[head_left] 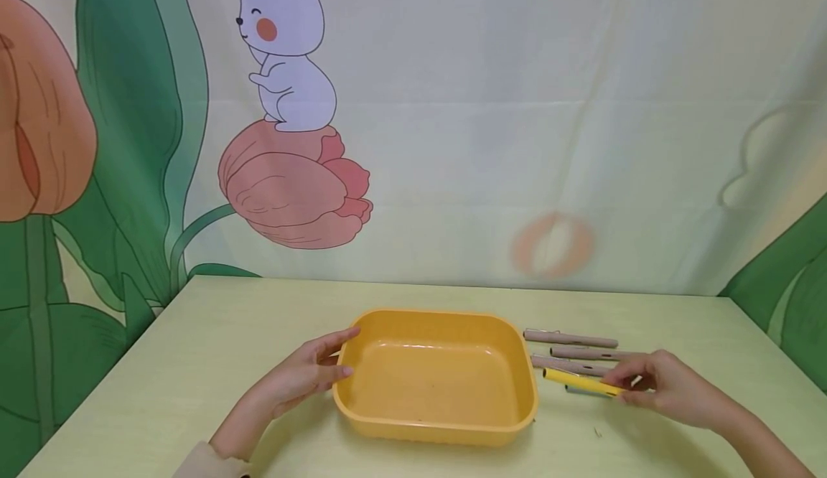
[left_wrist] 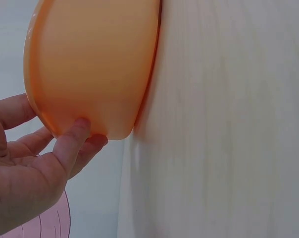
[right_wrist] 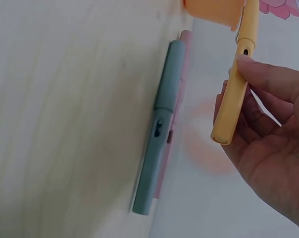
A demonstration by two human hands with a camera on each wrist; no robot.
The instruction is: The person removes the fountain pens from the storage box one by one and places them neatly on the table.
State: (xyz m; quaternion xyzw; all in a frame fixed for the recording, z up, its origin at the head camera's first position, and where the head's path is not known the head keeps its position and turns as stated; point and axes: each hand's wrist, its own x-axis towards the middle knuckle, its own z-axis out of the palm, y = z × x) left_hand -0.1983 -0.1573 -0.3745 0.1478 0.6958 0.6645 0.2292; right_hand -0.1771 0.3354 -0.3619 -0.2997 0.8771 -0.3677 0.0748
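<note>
My left hand (head_left: 309, 370) pinches the left wall of a yellow plastic basin (head_left: 433, 431), fingers on the outside and inside of its rim. In the left wrist view the basin wall (left_wrist: 97, 59) looks orange, with fingertips on its corner. To the right of the basin, my right hand (head_left: 675, 390) pinches a yellow fountain pen (head_left: 575, 381) near one end, its other end pointing left towards the basin. The right wrist view shows the same yellow pen (right_wrist: 234, 96) held between thumb and fingers, raised above the table. A grey-green pen (right_wrist: 161, 124) lies below it.
Several dusty-pink pens (head_left: 568, 338) lie side by side right of the basin, behind the yellow one. A tiny scrap (head_left: 597, 433) sits on the pale table (head_left: 258, 306). A printed cloth (head_left: 484, 141) with a rabbit and tulips hangs behind the table.
</note>
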